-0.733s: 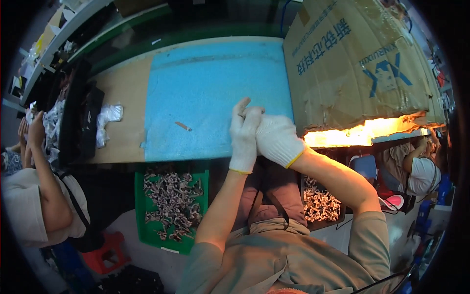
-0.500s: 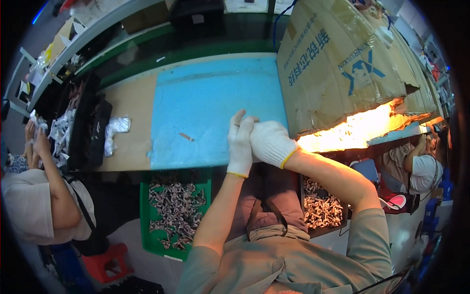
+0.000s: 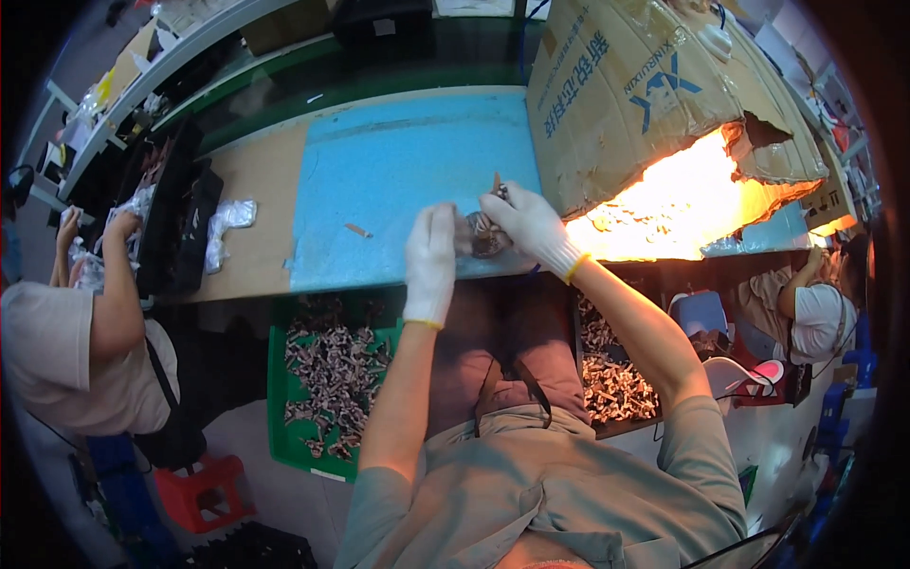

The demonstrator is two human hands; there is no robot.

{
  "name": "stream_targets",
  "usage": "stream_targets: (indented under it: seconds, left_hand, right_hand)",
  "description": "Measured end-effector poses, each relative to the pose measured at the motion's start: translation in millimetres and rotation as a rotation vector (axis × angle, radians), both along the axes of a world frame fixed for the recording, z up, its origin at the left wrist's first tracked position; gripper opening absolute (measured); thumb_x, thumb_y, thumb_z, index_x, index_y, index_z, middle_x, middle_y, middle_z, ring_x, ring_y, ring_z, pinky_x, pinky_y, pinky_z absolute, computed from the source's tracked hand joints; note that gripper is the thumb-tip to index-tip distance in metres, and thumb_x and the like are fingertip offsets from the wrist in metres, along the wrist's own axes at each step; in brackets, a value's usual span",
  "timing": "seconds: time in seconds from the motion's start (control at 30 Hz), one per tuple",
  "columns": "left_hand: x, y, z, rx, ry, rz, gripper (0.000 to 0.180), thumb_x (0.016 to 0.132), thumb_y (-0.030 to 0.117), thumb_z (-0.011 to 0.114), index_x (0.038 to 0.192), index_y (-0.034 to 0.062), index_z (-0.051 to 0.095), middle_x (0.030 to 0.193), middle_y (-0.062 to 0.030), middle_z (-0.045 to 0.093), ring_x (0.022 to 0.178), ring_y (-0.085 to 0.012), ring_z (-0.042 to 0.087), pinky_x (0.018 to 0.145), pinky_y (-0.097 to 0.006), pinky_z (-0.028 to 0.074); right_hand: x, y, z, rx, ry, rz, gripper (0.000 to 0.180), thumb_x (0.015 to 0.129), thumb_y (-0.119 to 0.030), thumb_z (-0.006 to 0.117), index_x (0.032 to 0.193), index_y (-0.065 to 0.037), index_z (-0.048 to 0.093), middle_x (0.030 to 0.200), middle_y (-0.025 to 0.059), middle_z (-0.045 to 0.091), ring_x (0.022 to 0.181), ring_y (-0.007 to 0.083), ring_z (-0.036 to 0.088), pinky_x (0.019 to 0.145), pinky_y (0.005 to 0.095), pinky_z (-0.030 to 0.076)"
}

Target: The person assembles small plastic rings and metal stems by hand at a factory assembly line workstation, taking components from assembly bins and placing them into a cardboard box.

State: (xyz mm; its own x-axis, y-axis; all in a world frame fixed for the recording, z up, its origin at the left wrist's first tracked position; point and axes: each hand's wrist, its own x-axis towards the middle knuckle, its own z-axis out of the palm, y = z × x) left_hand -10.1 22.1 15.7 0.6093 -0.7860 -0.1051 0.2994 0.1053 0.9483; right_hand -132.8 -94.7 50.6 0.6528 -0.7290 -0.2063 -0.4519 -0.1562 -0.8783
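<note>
At the far left a co-worker (image 3: 66, 332) in a light shirt stands by the left end of the tabletop (image 3: 251, 261), arms raised toward black trays (image 3: 180, 223) stacked there; a crumpled clear bag (image 3: 227, 216) lies just beside the trays on the bare brown part of the surface. Below the tabletop's near edge sits a green bin (image 3: 284, 379) filled with small dark metal parts. A blue mat (image 3: 408, 190) covers the middle of the tabletop, and one small brownish piece (image 3: 357, 230) lies on it, left of the hands.

The left hand (image 3: 429, 266), in a white glove, is at the near edge of the mat, fingers curled against a small round dark part (image 3: 483, 235) that it steadies from the left. The right hand (image 3: 531, 228), also gloved, grips the same part from the right, with a thin piece pinched between fingertips above it. The part is held just over the mat's near edge. To the right, a torn cardboard box (image 3: 645, 85) leans over the far right corner, bright light glowing beneath it. A second bin (image 3: 611, 384) of pale parts sits under the right side.
</note>
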Motion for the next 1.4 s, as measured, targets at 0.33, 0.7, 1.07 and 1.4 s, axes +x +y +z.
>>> stream_targets:
  seconds: [0.33, 0.7, 1.07, 1.4]
  left_hand:
    - [-21.0, 57.7, 11.7, 0.043, 0.184, -0.308, 0.031, 0.106, 0.026, 0.060, 0.117, -0.0027, 0.064, 0.094, -0.0112, 0.072, 0.075, -0.0172, 0.070, 0.067, -0.028, 0.056]
    - [-19.0, 132.5, -12.9, 0.094, 0.405, -0.244, 0.043, 0.106, 0.027, 0.060, 0.137, -0.0033, 0.055, 0.116, -0.0133, 0.069, 0.092, -0.0205, 0.071, 0.079, -0.036, 0.060]
    - [-43.3, 165.1, -53.4, 0.165, -0.510, -0.082, 0.035, 0.096, 0.015, 0.075, 0.124, -0.0007, 0.063, 0.110, -0.0128, 0.071, 0.102, -0.0190, 0.070, 0.087, -0.036, 0.056]
    - [38.7, 283.9, -140.8, 0.736, -0.531, 0.565, 0.065, 0.096, 0.030, 0.071, 0.148, -0.0004, 0.047, 0.137, -0.0231, 0.061, 0.123, -0.0349, 0.060, 0.105, -0.044, 0.048]
  right_hand:
    - [-20.9, 46.2, 11.8, -0.378, -0.084, 0.189, 0.038, 0.102, -0.040, 0.056, 0.103, -0.002, 0.061, 0.069, 0.0025, 0.057, 0.057, 0.0141, 0.057, 0.054, 0.0331, 0.046]
    - [-33.1, 96.7, -18.5, -0.011, -0.115, 0.207, 0.038, 0.103, -0.041, 0.056, 0.118, -0.006, 0.060, 0.077, 0.0035, 0.062, 0.058, 0.0086, 0.057, 0.049, 0.0251, 0.043]
    - [-23.8, 117.4, -53.2, 0.786, 0.111, 0.129, 0.043, 0.106, -0.041, 0.051, 0.131, -0.007, 0.062, 0.082, 0.0025, 0.064, 0.052, 0.0094, 0.055, 0.046, 0.0237, 0.040]
    - [-34.6, 151.6, -84.6, 0.449, 0.295, 0.351, 0.044, 0.103, -0.030, 0.059, 0.138, -0.003, 0.057, 0.087, 0.0085, 0.072, 0.063, 0.0127, 0.068, 0.053, 0.0272, 0.055]
